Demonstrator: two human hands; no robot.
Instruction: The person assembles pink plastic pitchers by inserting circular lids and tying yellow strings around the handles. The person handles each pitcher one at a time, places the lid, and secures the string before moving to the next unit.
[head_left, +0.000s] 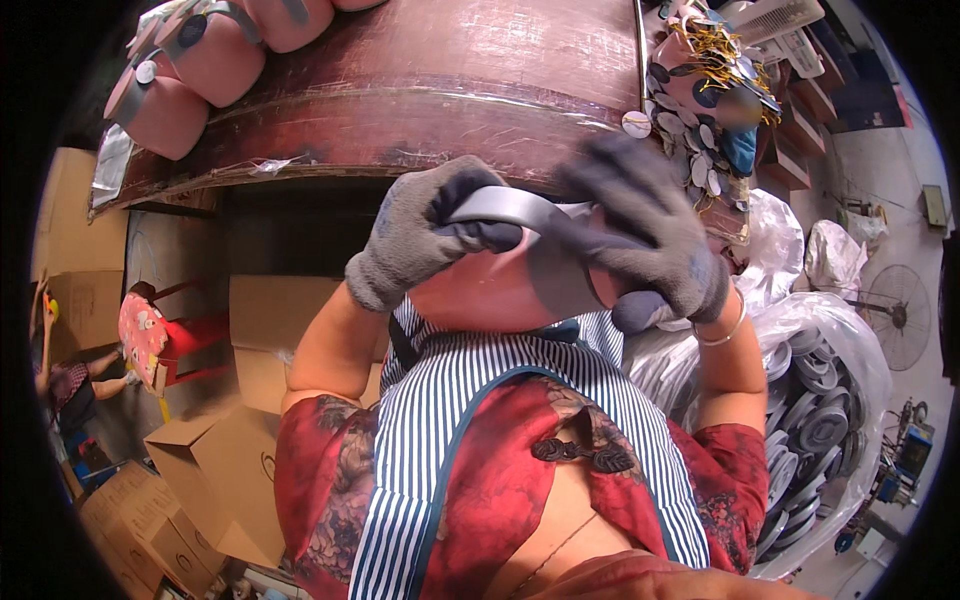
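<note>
A pink jug (475,285) with a grey band and a grey handle (515,208) lies tilted on its side in front of my striped apron. My left hand (425,225) is closed round the handle, thumb and fingers wrapped over its left part. At the jug's right end is my right hand (655,235), its fingers spread apart, one stretched along the grey part and the upper ones smeared by motion. The jug's right end is mostly hidden behind this hand. Grey gloves with darker fingers cover both hands.
Several pink jugs (165,110) stand at the far left of the dark red table (400,140). Tags with yellow strings (715,50) heap up at its right. A clear bag of grey lids (820,430) sits right of me; cardboard boxes (215,475) and a red stool (150,335) are left.
</note>
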